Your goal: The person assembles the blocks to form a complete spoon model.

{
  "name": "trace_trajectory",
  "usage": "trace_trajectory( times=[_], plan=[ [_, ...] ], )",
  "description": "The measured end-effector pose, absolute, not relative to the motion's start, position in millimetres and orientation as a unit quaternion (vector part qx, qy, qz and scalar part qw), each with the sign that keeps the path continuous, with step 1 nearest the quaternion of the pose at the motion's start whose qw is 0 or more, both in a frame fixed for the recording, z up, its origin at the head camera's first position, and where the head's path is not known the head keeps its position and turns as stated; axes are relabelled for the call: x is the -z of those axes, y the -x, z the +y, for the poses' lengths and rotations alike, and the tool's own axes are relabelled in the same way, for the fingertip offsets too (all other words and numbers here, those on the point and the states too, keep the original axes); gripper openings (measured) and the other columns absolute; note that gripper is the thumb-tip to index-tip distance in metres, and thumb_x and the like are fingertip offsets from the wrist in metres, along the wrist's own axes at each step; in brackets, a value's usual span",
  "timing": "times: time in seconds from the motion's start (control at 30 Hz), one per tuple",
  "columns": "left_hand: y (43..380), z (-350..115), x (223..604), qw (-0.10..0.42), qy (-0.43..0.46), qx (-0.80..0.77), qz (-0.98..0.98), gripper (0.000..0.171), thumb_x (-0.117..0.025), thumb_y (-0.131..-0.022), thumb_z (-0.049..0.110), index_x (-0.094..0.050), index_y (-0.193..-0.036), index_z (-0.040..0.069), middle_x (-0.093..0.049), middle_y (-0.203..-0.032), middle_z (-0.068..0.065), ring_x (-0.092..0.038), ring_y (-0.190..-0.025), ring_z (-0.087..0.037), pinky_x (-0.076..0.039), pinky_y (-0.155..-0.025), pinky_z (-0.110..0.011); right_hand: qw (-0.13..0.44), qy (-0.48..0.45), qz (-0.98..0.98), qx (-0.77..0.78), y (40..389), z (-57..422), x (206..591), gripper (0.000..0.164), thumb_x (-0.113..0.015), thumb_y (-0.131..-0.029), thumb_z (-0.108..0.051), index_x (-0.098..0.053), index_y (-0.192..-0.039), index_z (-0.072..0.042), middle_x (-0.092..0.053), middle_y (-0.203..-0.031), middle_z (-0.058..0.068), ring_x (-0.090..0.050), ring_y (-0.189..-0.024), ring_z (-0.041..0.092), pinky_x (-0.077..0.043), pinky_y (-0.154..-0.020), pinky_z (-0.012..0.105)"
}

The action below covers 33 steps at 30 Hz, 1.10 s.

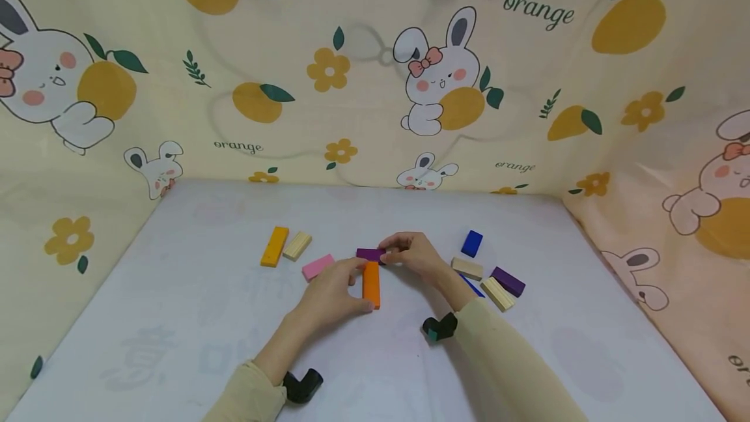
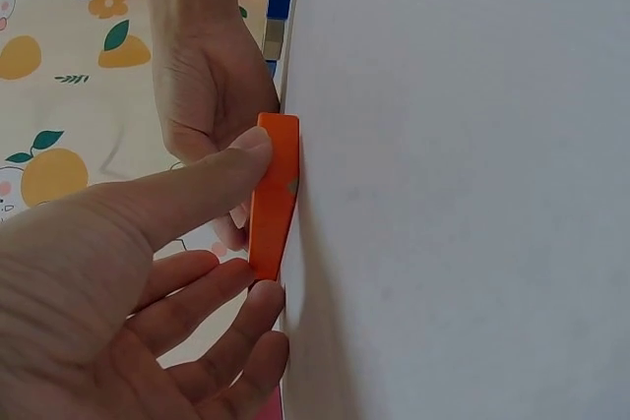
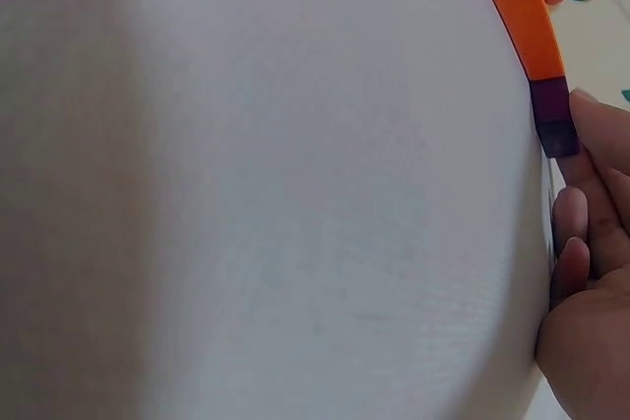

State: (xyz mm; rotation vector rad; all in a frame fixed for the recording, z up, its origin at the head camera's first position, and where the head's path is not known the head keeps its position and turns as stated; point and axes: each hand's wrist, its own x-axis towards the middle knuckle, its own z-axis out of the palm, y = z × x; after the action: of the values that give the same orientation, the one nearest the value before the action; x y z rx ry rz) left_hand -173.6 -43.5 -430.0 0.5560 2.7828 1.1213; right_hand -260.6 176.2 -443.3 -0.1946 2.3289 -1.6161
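Near the middle of the table, my left hand [image 1: 331,293] holds an orange block [image 1: 372,285] by its two ends, the thumb at the near end and fingers at the far one. In the left wrist view the thumb presses on one end of the orange block [image 2: 277,194]. My right hand [image 1: 417,256] pinches the right end of a purple block [image 1: 367,254], which lies crosswise just beyond the orange one. In the right wrist view, the purple block [image 3: 552,110] appears against the end of the orange block [image 3: 525,17]. A pink block [image 1: 317,267] lies by the left hand, partly covered.
Farther left lie a yellow-orange block [image 1: 274,246] and a plain wooden block [image 1: 297,246]. To the right are a blue block [image 1: 471,243], two wooden blocks [image 1: 497,294], another purple block [image 1: 508,282] and a partly hidden blue one [image 1: 472,286]. Printed cloth [image 1: 363,83] hangs behind the white table [image 1: 193,318].
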Motion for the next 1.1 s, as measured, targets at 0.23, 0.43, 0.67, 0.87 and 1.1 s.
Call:
trace_trajectory(
  times=[0.23, 0.43, 0.67, 0.87, 1.1],
  plan=[
    [174, -43, 430, 0.04, -0.182, -0.367, 0.911, 0.075, -0.087, -0.076, 0.035, -0.054, -0.139, 0.01, -0.063, -0.112, -0.003, -0.053, -0.089, -0.016, -0.049, -0.074, -0.031, 0.144, 0.067, 0.811, 0.563, 261, 177, 443, 0.023, -0.077, -0.086, -0.008, -0.074, -0.109, -0.007, -0.062, -0.089, 0.011, -0.051, -0.086, 0.025, -0.042, -0.072, 0.029],
    [174, -42, 430, 0.046, -0.178, -0.372, 0.91, 0.075, -0.087, -0.075, 0.034, -0.054, -0.139, 0.01, -0.063, -0.113, -0.003, -0.055, -0.091, -0.017, -0.051, -0.076, -0.032, 0.141, 0.067, 0.811, 0.563, 261, 176, 443, 0.021, -0.077, -0.085, -0.008, -0.075, -0.106, -0.008, -0.062, -0.088, 0.011, -0.051, -0.084, 0.025, -0.042, -0.069, 0.028],
    [171, -42, 427, 0.047, -0.177, -0.375, 0.909, 0.073, -0.087, -0.076, 0.032, -0.055, -0.138, 0.009, -0.063, -0.116, -0.005, -0.057, -0.094, -0.019, -0.052, -0.079, -0.035, 0.147, 0.07, 0.807, 0.567, 262, 177, 444, 0.023, -0.079, -0.083, -0.008, -0.075, -0.106, -0.008, -0.064, -0.088, 0.011, -0.052, -0.083, 0.024, -0.041, -0.068, 0.028],
    [171, -42, 427, 0.047, -0.178, -0.379, 0.907, 0.074, -0.087, -0.076, 0.031, -0.055, -0.138, 0.009, -0.063, -0.119, -0.006, -0.057, -0.096, -0.019, -0.053, -0.081, -0.035, 0.169, 0.098, 0.809, 0.554, 257, 178, 430, 0.037, -0.079, -0.079, 0.001, -0.07, -0.115, 0.001, -0.065, -0.102, 0.019, -0.052, -0.092, 0.027, -0.04, -0.082, 0.034],
    [172, -41, 428, 0.045, -0.178, -0.377, 0.908, 0.073, -0.087, -0.076, 0.031, -0.055, -0.138, 0.009, -0.063, -0.119, -0.006, -0.057, -0.096, -0.02, -0.053, -0.081, -0.035, 0.182, 0.1, 0.819, 0.535, 246, 172, 408, 0.041, -0.078, -0.079, 0.005, -0.066, -0.117, 0.006, -0.063, -0.108, 0.023, -0.052, -0.095, 0.029, -0.04, -0.085, 0.034]
  ],
)
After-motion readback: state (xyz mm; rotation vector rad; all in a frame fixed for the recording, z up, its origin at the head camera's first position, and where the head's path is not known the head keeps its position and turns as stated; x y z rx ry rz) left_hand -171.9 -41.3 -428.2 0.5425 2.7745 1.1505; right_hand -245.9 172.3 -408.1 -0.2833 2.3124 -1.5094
